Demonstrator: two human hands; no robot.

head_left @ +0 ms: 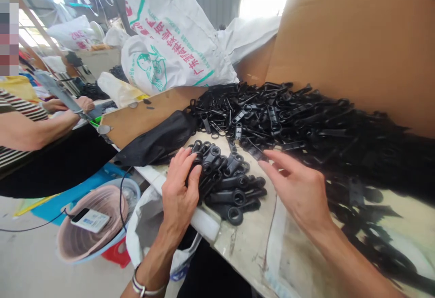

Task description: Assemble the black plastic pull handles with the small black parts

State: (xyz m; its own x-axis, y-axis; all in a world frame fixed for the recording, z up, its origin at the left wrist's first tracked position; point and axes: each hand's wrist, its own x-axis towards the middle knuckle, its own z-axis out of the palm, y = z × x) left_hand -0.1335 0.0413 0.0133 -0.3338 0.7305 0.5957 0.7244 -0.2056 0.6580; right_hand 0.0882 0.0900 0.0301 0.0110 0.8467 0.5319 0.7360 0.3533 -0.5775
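Observation:
A small bunch of black plastic parts with ring ends [228,184] lies near the table's front edge. My left hand [180,189] rests against the bunch's left side, fingers curled on the parts. My right hand [295,184] hovers just to the right of the bunch, fingers stretched out and apart, holding nothing. Behind both hands a large heap of the same black parts [306,121] spreads across the table toward a cardboard wall [356,39].
A black mesh bag [156,141] lies left of the heap. White printed sacks [170,35] stand behind. Another person's arms [37,125] work at the left. Below the table sits a pink and blue basin [98,225] holding a phone [90,220].

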